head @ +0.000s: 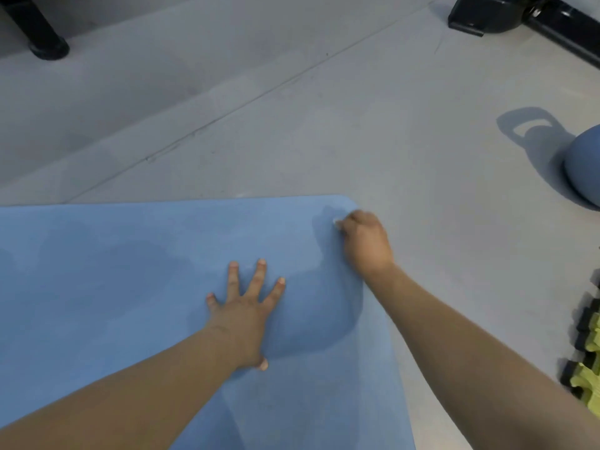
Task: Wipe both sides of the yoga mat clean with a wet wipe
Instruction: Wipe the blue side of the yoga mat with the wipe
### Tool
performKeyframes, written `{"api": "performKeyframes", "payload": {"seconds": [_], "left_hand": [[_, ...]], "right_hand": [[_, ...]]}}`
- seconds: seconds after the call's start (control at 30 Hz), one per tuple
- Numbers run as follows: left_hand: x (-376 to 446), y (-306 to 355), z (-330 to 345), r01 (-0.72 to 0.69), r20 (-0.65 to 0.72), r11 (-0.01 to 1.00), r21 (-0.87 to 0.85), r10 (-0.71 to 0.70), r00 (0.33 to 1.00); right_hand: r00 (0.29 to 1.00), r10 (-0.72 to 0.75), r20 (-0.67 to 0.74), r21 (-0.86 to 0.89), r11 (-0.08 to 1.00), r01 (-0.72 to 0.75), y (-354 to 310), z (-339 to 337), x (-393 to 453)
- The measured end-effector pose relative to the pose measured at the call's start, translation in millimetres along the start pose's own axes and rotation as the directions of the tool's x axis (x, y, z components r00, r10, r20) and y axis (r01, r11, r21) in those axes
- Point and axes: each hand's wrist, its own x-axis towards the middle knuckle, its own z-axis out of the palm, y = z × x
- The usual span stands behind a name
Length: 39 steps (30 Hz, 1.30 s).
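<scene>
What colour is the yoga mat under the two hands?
The yoga mat is plain light blue, with darker patches, in the head view.

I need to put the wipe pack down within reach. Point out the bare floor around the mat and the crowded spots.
Bare grey floor lies beyond the yoga mat far edge, up to the black stand foot. More lies right of the right hand, short of the blue kettlebell. The right edge is crowded by the green-and-black items.

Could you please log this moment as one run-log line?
left hand flat on yoga mat | right hand holds wet wipe at corner
</scene>
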Motion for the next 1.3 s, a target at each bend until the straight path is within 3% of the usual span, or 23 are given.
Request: {"api": "performKeyframes", "payload": {"seconds": [0.1,0.2,0.3,0.37,0.47,0.57,0.67,0.73,0.83,0.93,1.07,1.13,1.23,1.3], "left_hand": [[-1,-1,-3,0.001,0.011,1.0,-0.003,-0.001,1.0],[-2,-3,-3,-0.002,0.006,1.0,-0.004,0.002,1.0],[0,-3,-2,-0.004,-0.007,1.0,-0.006,0.004,1.0],[0,-3,-1,0.001,-0.006,1.0,-0.011,-0.001,1.0],[1,-2,-1,0.003,-0.003,1.0,0.001,-0.003,1.0],[0,-2,-1,0.005,0.0,1.0,0.002,-0.005,1.0],[0,-3,-2,-0.003,0.004,1.0,-0.006,0.003,1.0],[0,-3,-2,-0.01,0.003,1.0,-0.017,0.01,1.0],[-1,-3,-2,-0.005,-0.006,1.0,-0.019,0.005,1.0],[0,-2,-1,-0.003,-0.013,1.0,-0.02,0.003,1.0],[-1,-2,0,-0.001,-0.005,1.0,-0.019,0.001,1.0],[-1,-2,0,0.0,-0.01,1.0,-0.012,-0.001,1.0],[0,-2,-1,-0.001,-0.01,1.0,-0.002,0.001,1.0],[0,-4,-1,-0.003,-0.018,1.0,-0.007,0.003,1.0]], "right_hand": [[0.979,0.162,0.12,-0.002,0.987,-0.163,6,1,52],[0.975,0.171,0.145,-0.018,0.985,-0.17,6,-1,47],[0.999,0.002,0.044,0.058,0.998,-0.004,5,-3,-27],[0.994,-0.097,0.052,0.114,0.989,0.09,-3,-16,-77],[0.986,-0.158,0.052,0.051,0.986,0.156,3,-16,-74],[0.998,-0.043,-0.034,-0.05,0.998,0.042,10,-9,-3],[0.987,0.124,0.101,-0.076,0.99,-0.116,14,-9,48],[0.98,0.168,0.106,-0.068,0.985,-0.161,15,-10,40],[0.997,0.078,0.017,0.001,0.997,-0.078,8,-14,-29],[0.999,-0.021,0.037,0.098,0.995,0.017,-2,-26,-100],[0.994,-0.103,0.047,0.031,0.994,0.102,3,-20,-80],[0.999,-0.049,0.005,-0.02,0.999,0.049,4,-15,-35],[0.989,0.109,0.099,-0.069,0.992,-0.103,3,-13,15],[0.984,0.139,0.113,-0.047,0.99,-0.134,-2,-13,9]]}}
